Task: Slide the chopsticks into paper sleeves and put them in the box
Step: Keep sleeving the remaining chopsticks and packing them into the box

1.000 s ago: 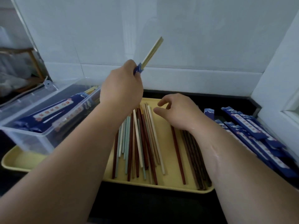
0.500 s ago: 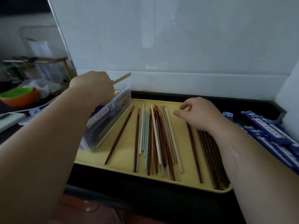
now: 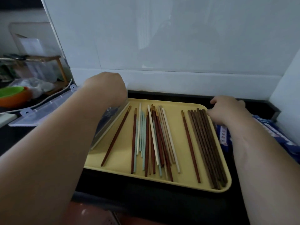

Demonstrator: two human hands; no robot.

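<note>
A yellow tray (image 3: 176,135) lies on the black counter and carries several loose chopsticks (image 3: 151,140) in red-brown, pale blue and cream. A bundle of dark brown chopsticks (image 3: 206,143) lies along its right side. A clear plastic box (image 3: 110,125) stands on the tray's left end. My left hand (image 3: 105,88) hangs over the box with its back towards me, so its fingers and anything in them are hidden. My right hand (image 3: 227,111) hovers past the tray's far right corner, above the blue paper sleeves (image 3: 224,135). Its fingers are loosely curled and nothing shows between them.
The box's clear lid (image 3: 40,111) lies open to the left. Behind it stand an orange and green bowl (image 3: 13,96) and a wooden rack (image 3: 60,69). A white tiled wall closes off the back, and a white ledge rises at the right.
My left hand has come down from in front of the wall over the box, and the sleeved chopsticks it held no longer show. My right hand left the tray's middle for the sleeves.
</note>
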